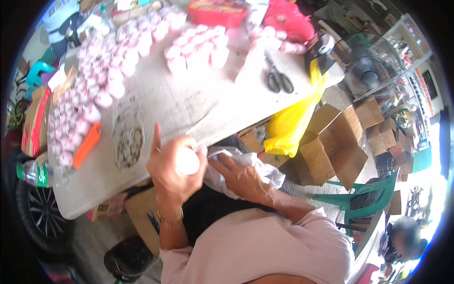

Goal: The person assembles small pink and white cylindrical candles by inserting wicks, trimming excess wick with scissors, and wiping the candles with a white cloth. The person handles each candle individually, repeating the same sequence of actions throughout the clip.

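Near the table's front edge, my left hand (172,168) is closed round a small white rounded thing (188,162), its index finger sticking up. Glare washes out the detail of that thing. My right hand (243,180) lies over a crumpled white plastic bag (269,173) at my lap, fingers stretched out and partly hidden in its folds. Many small pink-and-white wrapped rolls (113,71) stand in rows along the table's left side. Another cluster of these rolls (198,49) sits at the back middle.
On the white table (175,102) lie black scissors (279,80) and an orange strip-shaped thing (87,144). A red tub (217,12) and a pink bag (288,21) stand at the back. Rightward are a yellow bag (295,120), cardboard boxes (331,144), a fan (366,68) and a green chair (366,199).
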